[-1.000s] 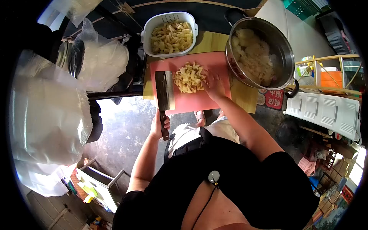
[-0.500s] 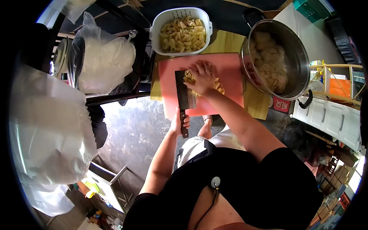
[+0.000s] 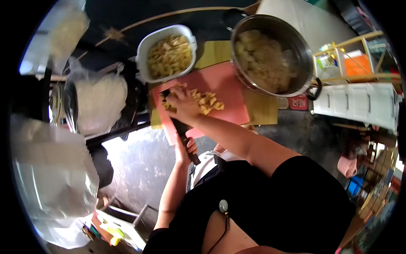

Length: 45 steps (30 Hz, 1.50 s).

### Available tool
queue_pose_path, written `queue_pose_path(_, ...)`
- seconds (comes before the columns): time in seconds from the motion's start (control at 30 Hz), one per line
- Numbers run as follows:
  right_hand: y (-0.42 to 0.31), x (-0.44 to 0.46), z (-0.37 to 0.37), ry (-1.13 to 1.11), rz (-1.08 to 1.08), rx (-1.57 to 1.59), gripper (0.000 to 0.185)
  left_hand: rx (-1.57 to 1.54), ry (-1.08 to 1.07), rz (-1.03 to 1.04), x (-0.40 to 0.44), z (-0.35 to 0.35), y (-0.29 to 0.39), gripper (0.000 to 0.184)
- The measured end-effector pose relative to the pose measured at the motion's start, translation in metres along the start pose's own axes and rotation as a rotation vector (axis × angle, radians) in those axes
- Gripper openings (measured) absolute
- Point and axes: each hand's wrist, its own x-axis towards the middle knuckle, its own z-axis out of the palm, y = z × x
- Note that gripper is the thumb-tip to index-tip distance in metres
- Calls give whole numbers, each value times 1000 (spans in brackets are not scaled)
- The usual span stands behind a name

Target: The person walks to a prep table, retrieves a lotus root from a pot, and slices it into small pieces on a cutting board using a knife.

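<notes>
My left hand (image 3: 185, 149) is wrapped around the dark handle of a cleaver (image 3: 181, 127). The cleaver's blade lies across the left part of a pink cutting board (image 3: 230, 91), partly covered by my right hand (image 3: 184, 106). That right hand rests over the blade and some pale yellow cut pieces, its fingers apart and slightly bent. More cut pieces (image 3: 207, 101) lie on the board to the right of it. Just beyond the board's far left corner stands a white plastic tub (image 3: 144, 70) holding many similar pieces.
A large steel pot (image 3: 305, 63) with pale chunks in it stands to the right of the board, on the wooden surface (image 3: 262, 111). Plastic bags (image 3: 55, 169) hang at the left. White drawers (image 3: 355, 103) and a shelf with an orange item (image 3: 357, 64) are on the right.
The cleaver has tilted and shifted toward the board's left side. My right hand has moved left with some pieces, over the blade, nearer the tub. The view has turned.
</notes>
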Motion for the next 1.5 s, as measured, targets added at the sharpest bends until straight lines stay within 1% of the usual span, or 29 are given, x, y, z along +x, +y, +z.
queue_pose_path(0.03,-6,0,-14,0,11,34,44,77,-35,11,-8,10,5,61)
queue_pose_path(0.07,-9,3,-26,88,-8,70,43,71,19,0,-10,16,7,65)
queue_pose_path(0.1,-10,6,-42,123,-5,88,42,64,8,0,-13,23,10,65)
queue_pose_path(0.17,-14,14,-76,194,-5,134,42,84,-120,-34,-13,37,17,64)
queue_pose_path(0.2,-12,20,-98,241,-17,56,41,93,-146,-30,-10,50,21,63)
queue_pose_path(0.23,-6,25,-117,281,5,45,41,100,-170,-29,-8,73,27,62)
queue_pose_path(0.27,2,29,-135,320,30,34,40,84,-90,-30,-6,100,33,59)
queue_pose_path(0.37,39,44,-190,491,75,-70,37,214,-162,-72,17,161,43,54)
queue_pose_path(0.43,78,48,-209,584,202,24,36,319,-227,-103,43,196,42,52)
queue_pose_path(0.5,119,48,-223,602,309,33,35,373,-229,-77,54,233,42,48)
queue_pose_path(0.57,165,43,-225,654,353,89,36,346,-232,-86,63,247,41,44)
queue_pose_path(0.63,188,35,-227,589,486,68,37,342,-225,-101,71,248,37,43)
queue_pose_path(0.67,197,31,-228,551,555,56,38,348,-257,-85,72,247,38,44)
queue_pose_path(0.77,211,19,-234,399,572,-67,33,340,-294,-113,72,232,42,44)
queue_pose_path(0.87,183,8,-245,444,471,-176,26,281,-366,-80,60,187,51,49)
queue_pose_path(0.9,166,5,-246,455,407,-108,25,259,-372,-61,50,168,55,51)
queue_pose_path(0.93,147,-1,-247,461,347,-32,25,248,-355,-61,30,156,64,56)
queue_pose_path(0.97,130,-7,-240,470,287,46,25,254,-270,-53,18,131,65,62)
queue_pose_path(1.03,107,-24,-216,292,82,86,28,211,-360,-113,4,59,60,65)
queue_pose_path(1.1,89,-33,-180,9,-86,-83,31,257,-137,-63,-17,24,48,66)
queue_pose_path(1.17,74,-38,-138,-145,11,115,33,157,-75,-85,-16,-30,27,65)
queue_pose_path(1.2,68,-38,-115,-222,57,217,34,144,6,-75,-18,-40,21,64)
queue_pose_path(1.23,66,-35,-93,-234,4,191,34,130,86,-63,-18,-48,16,63)
queue_pose_path(1.27,66,-30,-70,-246,-46,164,35,123,96,-58,-17,-60,10,62)
queue_pose_path(1.3,70,-27,-47,-253,-89,137,36,59,18,-85,-10,-86,-1,62)
queue_pose_path(1.33,81,-23,-20,-303,-116,7,36,41,25,-84,-8,-93,-4,62)
queue_pose_path(1.4,113,-7,33,-323,-301,-43,36,36,52,-83,-4,-101,-7,63)
queue_pose_path(1.43,116,-6,42,-334,-389,-68,36,49,73,-85,-2,-103,-7,63)
queue_pose_path(1.5,120,-10,39,-527,-409,-98,40,91,79,-92,6,-109,-4,64)
